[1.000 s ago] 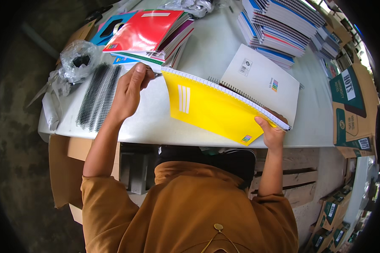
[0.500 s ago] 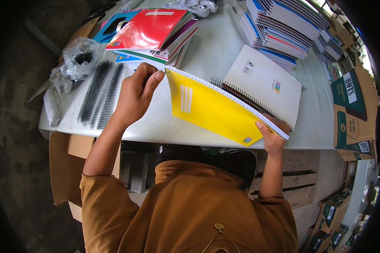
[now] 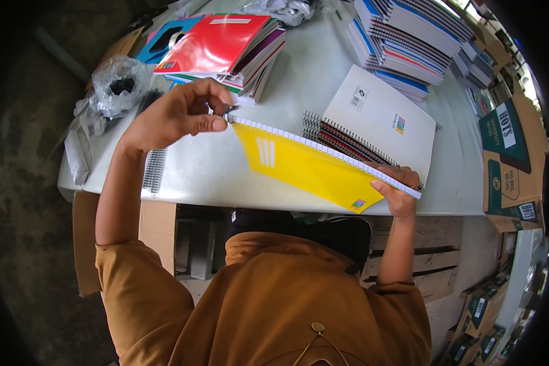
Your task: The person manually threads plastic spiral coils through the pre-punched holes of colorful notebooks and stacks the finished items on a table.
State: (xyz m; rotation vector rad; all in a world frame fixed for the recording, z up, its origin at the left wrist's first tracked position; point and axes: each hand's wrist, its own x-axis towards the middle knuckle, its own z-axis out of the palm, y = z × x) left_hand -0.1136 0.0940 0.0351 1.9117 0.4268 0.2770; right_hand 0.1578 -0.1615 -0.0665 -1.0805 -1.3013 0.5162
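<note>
A yellow notebook (image 3: 287, 161) is held tilted above the table's near edge, its white holed spine edge facing up. My right hand (image 3: 399, 189) grips its lower right end, thumb on the yellow cover and fingers behind. Beside the upper left corner, my left hand (image 3: 186, 113) has thumb and fingers curved apart around a gap. A small piece of dark wire (image 3: 230, 111) shows at that corner, close to the fingertips. Behind the yellow notebook lies a spiral notebook (image 3: 378, 116) with a pale back. Loose black spiral coils (image 3: 154, 171) lie partly hidden under my left forearm.
A pile of notebooks with a red one (image 3: 216, 46) on top stands at the back left. Near it sits a clear plastic roll (image 3: 121, 85). Tall stacks of spiral-bound notebooks (image 3: 409, 46) rise at the back right. A cardboard box (image 3: 515, 161) stands at the right edge.
My left hand has shifted left and slightly down, and its thumb and fingers have parted at the corner. The notebook's left end has dipped, showing more of its spine edge.
</note>
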